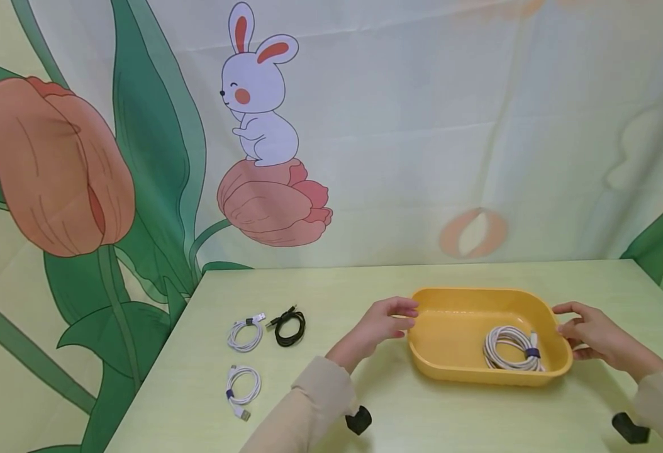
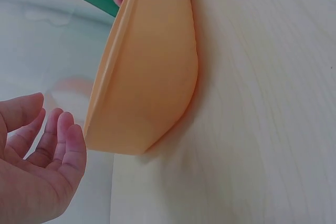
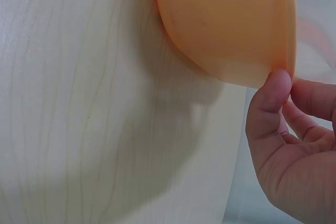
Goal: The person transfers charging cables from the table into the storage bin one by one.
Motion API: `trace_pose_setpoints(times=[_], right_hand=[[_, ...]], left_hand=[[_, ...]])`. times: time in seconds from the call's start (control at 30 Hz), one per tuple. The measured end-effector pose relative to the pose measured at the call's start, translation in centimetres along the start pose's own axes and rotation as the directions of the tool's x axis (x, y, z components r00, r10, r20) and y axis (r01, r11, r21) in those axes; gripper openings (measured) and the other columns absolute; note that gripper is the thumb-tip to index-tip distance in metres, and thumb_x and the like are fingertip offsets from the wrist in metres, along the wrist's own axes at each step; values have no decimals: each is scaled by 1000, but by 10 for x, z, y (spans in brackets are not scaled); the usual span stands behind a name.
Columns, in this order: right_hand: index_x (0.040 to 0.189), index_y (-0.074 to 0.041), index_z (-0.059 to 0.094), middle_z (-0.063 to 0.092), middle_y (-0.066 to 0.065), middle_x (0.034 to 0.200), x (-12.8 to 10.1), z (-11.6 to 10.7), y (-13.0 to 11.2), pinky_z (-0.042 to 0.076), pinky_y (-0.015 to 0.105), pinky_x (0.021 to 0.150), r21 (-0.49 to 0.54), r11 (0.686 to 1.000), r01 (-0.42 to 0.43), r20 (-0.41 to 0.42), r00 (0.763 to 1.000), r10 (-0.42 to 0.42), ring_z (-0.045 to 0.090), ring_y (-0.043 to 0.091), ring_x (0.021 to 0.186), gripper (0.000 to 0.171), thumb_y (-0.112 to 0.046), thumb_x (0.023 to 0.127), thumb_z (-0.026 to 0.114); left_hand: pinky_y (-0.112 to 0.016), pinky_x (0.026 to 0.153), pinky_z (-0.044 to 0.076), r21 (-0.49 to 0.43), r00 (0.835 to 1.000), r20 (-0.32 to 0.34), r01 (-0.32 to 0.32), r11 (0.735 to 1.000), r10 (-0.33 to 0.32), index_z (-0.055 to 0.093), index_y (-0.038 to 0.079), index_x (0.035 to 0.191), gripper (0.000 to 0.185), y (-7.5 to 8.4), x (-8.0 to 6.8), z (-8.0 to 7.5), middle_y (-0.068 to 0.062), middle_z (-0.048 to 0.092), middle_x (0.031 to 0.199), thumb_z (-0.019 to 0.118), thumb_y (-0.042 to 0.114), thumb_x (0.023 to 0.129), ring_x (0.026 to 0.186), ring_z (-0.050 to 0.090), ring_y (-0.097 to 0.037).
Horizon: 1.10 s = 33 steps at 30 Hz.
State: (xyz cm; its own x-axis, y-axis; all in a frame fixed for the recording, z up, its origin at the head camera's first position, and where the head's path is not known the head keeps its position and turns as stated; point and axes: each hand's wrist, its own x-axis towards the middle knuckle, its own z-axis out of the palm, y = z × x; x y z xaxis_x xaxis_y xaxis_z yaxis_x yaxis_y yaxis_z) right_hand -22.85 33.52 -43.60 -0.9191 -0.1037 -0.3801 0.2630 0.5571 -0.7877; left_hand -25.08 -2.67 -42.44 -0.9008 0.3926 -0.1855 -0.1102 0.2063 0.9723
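Observation:
A yellow oblong tray (image 1: 450, 336) sits on the right half of the table. In its right part lies a coiled white cable (image 1: 491, 349), bound with a dark blue strap. By the tray's left end is my left hand (image 1: 382, 324), fingers loosely bent and spread; its fingertips come right up to the rim in the left wrist view, with no grip on it. At the opposite end, my right hand (image 1: 594, 333) pinches the rim, its thumb (image 3: 275, 90) against the outer wall and the forefinger at the edge.
On the table's left side lie a white coiled cable (image 1: 245, 349), a black coiled cable (image 1: 289, 343) and another white coiled cable (image 1: 245, 401) nearer the front. Behind the table (image 1: 331, 289) hangs a printed cloth (image 1: 388, 157) with a rabbit and tulips.

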Motion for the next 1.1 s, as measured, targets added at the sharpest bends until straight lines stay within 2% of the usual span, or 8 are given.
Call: trace_pose_setpoints(times=[0.33,0.53,1.1], right_hand=[[132,6,15,56,13,94,1,0,3,51,29,62,3,1000,1,-2,1000,-1,53,19,72,54,-11,90,44],[132,6,15,56,13,94,1,0,3,51,29,62,2,1000,2,-1,1000,-2,53,19,72,54,-11,90,44],[132,6,15,55,13,93,2,-1,2,51,29,62,-2,1000,0,-3,1000,0,52,19,71,55,-13,90,46]], left_hand=[[-32,79,50,-15,999,-28,17,1000,-18,53,6,119,36,-3,-2,-9,-12,58,114,57,6,83,91,58,-12],[-31,78,50,-6,998,-61,18,1000,-19,54,7,117,34,-6,-4,-16,-12,58,114,57,6,83,92,58,-14],[-34,79,50,-5,995,-102,23,1000,-24,52,3,119,35,-19,-7,-35,-13,58,113,56,4,84,95,58,-19]])
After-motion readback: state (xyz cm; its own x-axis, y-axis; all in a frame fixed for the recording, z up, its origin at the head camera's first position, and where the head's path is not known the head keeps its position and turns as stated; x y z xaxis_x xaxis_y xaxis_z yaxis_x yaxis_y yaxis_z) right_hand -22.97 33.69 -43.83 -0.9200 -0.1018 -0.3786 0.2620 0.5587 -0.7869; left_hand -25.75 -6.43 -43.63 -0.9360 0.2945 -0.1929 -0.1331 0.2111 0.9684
